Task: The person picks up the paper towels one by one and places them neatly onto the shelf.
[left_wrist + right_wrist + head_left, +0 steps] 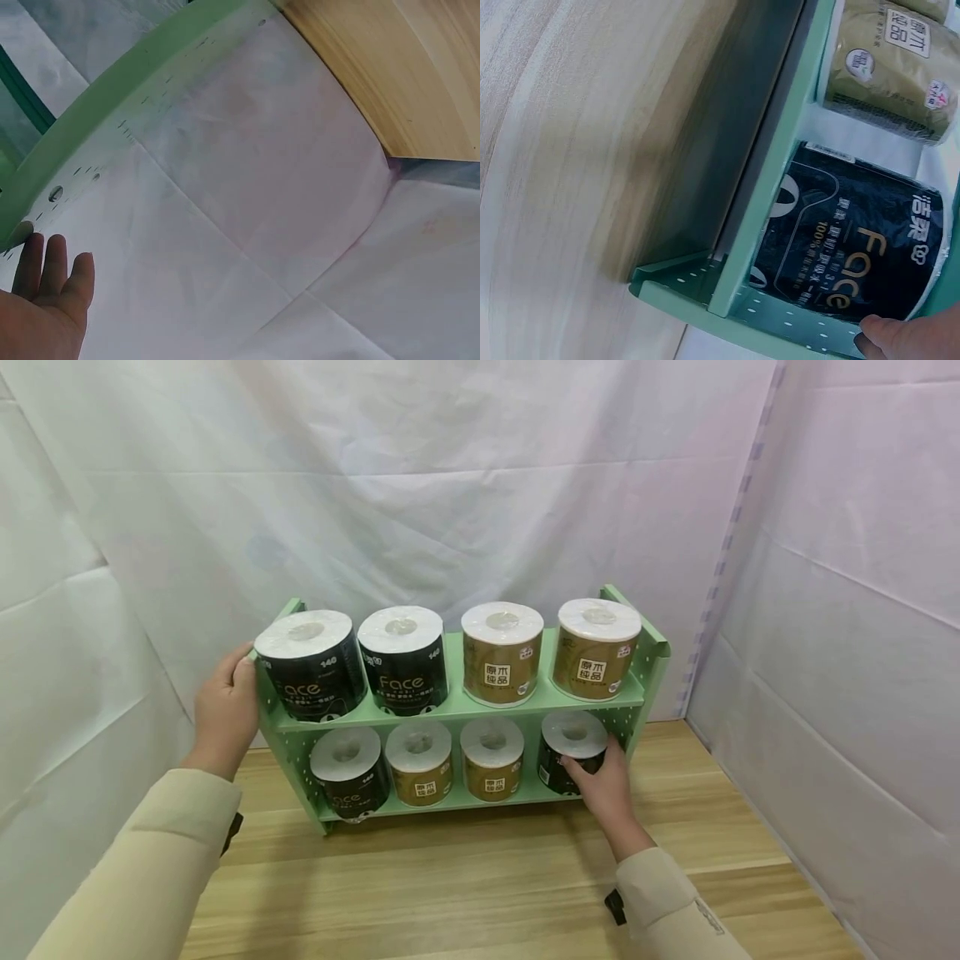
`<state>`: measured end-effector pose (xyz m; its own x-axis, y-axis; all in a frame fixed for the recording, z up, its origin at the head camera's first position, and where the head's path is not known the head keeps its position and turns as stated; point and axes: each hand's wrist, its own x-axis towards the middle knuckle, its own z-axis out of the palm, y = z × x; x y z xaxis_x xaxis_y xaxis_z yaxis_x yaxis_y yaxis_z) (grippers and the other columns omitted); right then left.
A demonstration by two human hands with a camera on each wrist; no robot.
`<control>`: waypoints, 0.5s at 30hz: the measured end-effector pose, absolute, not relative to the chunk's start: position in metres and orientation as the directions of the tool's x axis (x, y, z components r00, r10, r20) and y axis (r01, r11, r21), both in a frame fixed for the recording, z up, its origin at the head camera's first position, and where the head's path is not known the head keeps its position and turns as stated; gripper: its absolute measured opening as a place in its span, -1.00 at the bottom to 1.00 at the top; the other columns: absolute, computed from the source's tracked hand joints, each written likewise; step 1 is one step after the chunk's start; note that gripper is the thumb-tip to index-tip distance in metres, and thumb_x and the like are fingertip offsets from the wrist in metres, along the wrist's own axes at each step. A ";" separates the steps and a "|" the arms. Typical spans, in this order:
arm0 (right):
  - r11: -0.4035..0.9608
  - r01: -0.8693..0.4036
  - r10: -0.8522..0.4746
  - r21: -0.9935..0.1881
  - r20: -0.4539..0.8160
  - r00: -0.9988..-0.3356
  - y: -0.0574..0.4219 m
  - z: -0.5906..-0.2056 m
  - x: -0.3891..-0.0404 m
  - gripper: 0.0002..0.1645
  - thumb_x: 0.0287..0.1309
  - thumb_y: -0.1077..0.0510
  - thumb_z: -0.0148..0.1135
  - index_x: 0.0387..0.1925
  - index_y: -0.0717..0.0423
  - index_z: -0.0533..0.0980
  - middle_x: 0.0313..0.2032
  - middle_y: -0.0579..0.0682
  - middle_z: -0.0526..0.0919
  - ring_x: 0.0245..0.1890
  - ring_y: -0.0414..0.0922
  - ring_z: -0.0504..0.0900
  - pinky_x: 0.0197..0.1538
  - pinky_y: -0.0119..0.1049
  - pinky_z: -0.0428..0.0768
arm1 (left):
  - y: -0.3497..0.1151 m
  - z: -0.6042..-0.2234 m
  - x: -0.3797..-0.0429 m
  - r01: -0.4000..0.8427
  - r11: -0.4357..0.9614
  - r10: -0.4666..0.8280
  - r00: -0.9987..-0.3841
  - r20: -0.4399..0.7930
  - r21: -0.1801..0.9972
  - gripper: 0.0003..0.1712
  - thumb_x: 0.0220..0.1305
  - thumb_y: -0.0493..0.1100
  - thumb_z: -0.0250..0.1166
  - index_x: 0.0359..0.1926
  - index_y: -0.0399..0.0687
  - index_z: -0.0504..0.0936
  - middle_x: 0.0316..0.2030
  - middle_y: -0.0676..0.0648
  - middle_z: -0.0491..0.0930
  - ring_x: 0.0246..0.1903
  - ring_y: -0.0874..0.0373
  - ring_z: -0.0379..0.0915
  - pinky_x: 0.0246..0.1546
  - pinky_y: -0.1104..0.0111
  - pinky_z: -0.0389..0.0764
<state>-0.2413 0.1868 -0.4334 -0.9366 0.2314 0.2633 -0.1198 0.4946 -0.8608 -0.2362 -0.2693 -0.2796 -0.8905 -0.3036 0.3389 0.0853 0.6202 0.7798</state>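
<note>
A two-tier green rack (465, 718) holds wrapped toilet paper rolls on both shelves. At the lower right, my right hand (607, 785) grips a black-wrapped toilet paper roll (555, 772), thumb across its front and fingers at its right side. The right wrist view shows this roll (847, 232) sitting beside the perforated end panel (787, 322), with a fingertip at its edge. My left hand (228, 710) touches the rack's upper left side. Its fingers (54, 262) look fairly straight along the outside of the green panel in the left wrist view; the thumb is hidden there.
Two black rolls (401, 668) and two brown rolls (502, 660) stand on the upper shelf. Below are another black roll (352, 785) and two brown ones (420, 777). The rack stands on a wooden table (450, 885), with white cloth (420, 510) hung around it.
</note>
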 end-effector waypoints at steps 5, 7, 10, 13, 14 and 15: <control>0.518 -0.128 0.209 -0.846 0.271 -0.940 0.188 -0.429 -0.234 -0.04 0.10 0.13 0.39 0.37 0.39 0.09 0.32 0.38 0.17 0.36 0.25 0.14 0.37 0.16 0.15 | -0.268 -0.279 -0.234 0.104 0.622 -0.286 -0.893 0.349 0.776 -0.34 0.49 0.12 -0.37 0.49 0.01 0.13 0.43 -0.20 0.13 0.42 -0.21 -0.02 0.34 -0.17 0.07; 0.527 -0.131 0.199 -0.840 0.272 -0.941 0.188 -0.427 -0.232 -0.03 0.11 0.12 0.39 0.39 0.38 0.08 0.34 0.37 0.15 0.37 0.25 0.12 0.37 0.18 0.15 | -0.268 -0.279 -0.233 0.108 0.623 -0.278 -0.896 0.347 0.775 -0.33 0.50 0.13 -0.38 0.49 0.01 0.11 0.44 -0.20 0.10 0.42 -0.21 -0.04 0.35 -0.16 0.05; 0.541 -0.128 0.182 -0.831 0.265 -0.947 0.189 -0.424 -0.228 -0.01 0.13 0.09 0.36 0.41 0.37 0.04 0.36 0.37 0.10 0.38 0.26 0.09 0.36 0.21 0.13 | -0.269 -0.280 -0.233 0.108 0.626 -0.269 -0.900 0.344 0.772 -0.33 0.50 0.14 -0.39 0.50 0.01 0.08 0.45 -0.21 0.07 0.43 -0.22 -0.08 0.36 -0.16 0.02; 0.555 -0.114 0.170 -0.824 0.247 -0.954 0.191 -0.421 -0.224 0.00 0.15 0.07 0.34 0.43 0.36 0.02 0.38 0.36 0.07 0.39 0.27 0.07 0.36 0.23 0.13 | -0.269 -0.281 -0.233 0.108 0.625 -0.265 -0.902 0.341 0.773 -0.33 0.50 0.14 -0.40 0.51 0.02 0.06 0.46 -0.20 0.05 0.44 -0.22 -0.10 0.37 -0.16 0.00; 0.557 -0.109 0.168 -0.823 0.240 -0.956 0.192 -0.421 -0.223 0.00 0.16 0.07 0.33 0.43 0.36 0.01 0.39 0.36 0.06 0.40 0.27 0.06 0.36 0.23 0.12 | -0.269 -0.281 -0.233 0.108 0.623 -0.266 -0.902 0.339 0.775 -0.33 0.50 0.15 -0.40 0.51 0.02 0.06 0.46 -0.20 0.05 0.44 -0.22 -0.10 0.36 -0.17 0.00; 0.557 -0.105 0.166 -0.824 0.235 -0.958 0.192 -0.420 -0.222 0.00 0.17 0.07 0.33 0.43 0.36 0.01 0.39 0.35 0.05 0.40 0.27 0.05 0.36 0.23 0.12 | -0.268 -0.280 -0.233 0.107 0.620 -0.265 -0.904 0.337 0.777 -0.33 0.50 0.15 -0.40 0.51 0.02 0.05 0.46 -0.20 0.05 0.44 -0.22 -0.11 0.37 -0.17 0.00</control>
